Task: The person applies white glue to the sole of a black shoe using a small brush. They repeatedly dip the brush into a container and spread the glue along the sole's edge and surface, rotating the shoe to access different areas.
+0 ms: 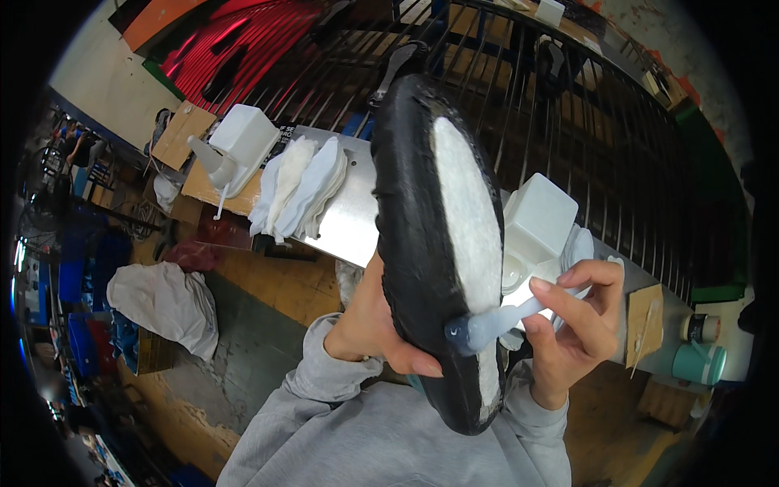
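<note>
Left hand [369, 325] clamps a black shoe sole [434, 243] upright; right hand [576, 321], at 3 o'clock, pinches a glue brush [495, 325]. Even strokes along the white centre strip would serve best.

Worktop [345, 215]: bare metal sheet, centre of frame, running toward the right edge. Behind it, dark metal railing [568, 105] across the upper half. Red corrugated panel [243, 40] at upper left, pale wall [97, 81] beside it. Floor [268, 325] lower left: grey slab bordered by worn wooden boards. Blue crates [85, 276] at far left. Light even, no window visible.
</note>
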Action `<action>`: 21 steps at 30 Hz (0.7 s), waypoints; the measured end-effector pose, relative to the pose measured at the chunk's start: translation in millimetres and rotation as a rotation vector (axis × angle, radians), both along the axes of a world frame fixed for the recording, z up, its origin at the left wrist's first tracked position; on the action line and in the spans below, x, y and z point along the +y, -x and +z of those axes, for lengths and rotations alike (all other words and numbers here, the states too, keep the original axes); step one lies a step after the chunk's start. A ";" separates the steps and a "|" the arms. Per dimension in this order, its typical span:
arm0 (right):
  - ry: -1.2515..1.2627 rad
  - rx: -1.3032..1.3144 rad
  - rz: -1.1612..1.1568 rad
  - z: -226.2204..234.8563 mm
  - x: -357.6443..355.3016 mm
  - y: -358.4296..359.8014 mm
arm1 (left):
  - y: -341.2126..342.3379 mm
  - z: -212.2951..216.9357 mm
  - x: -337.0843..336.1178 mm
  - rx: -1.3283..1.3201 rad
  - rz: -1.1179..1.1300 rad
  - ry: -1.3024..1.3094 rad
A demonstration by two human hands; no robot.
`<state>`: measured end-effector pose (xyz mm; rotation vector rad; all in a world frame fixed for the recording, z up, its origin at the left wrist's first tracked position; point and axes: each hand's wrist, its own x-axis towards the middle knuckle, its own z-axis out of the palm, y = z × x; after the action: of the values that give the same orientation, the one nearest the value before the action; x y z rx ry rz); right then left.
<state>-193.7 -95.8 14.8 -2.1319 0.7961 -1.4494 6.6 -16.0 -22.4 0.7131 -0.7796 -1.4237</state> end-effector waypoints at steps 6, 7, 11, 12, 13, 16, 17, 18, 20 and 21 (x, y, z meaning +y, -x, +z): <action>0.141 0.020 -0.083 17.8 -10.2 -8.1 | -3.9 -6.0 -4.7 -0.211 -0.045 0.188; 0.161 0.024 -0.096 20.9 -11.9 -8.5 | -3.7 -5.8 -5.4 -0.243 -0.047 0.212; 0.158 -0.009 -0.122 28.3 -16.7 -9.7 | -3.7 -5.7 -9.2 -0.365 -0.048 0.308; 0.167 -0.004 -0.134 30.7 -17.7 -9.0 | -3.9 -4.8 -10.1 -0.400 -0.048 0.333; 0.177 0.001 -0.146 33.0 -18.7 -8.3 | -4.1 -4.1 -10.2 -0.434 -0.046 0.358; 0.196 -0.014 -0.140 37.0 -23.6 -8.6 | -4.3 0.3 -9.6 -0.556 -0.006 0.433; 0.198 -0.017 -0.144 37.5 -25.1 -9.2 | -3.4 3.9 -9.0 -0.612 0.028 0.445; 0.199 -0.017 -0.151 37.8 -26.4 -8.9 | -2.0 7.0 -9.0 -0.666 0.060 0.457; 0.201 -0.023 -0.161 38.6 -29.1 -8.4 | -4.0 12.0 -11.8 -0.726 0.088 0.525; 0.205 -0.028 -0.169 40.1 -30.5 -7.2 | -3.7 13.7 -13.2 -0.745 0.096 0.551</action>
<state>-186.4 -126.3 54.9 -2.2327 0.8690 -1.7095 10.3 -29.2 -8.8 0.8264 -1.6122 -0.7662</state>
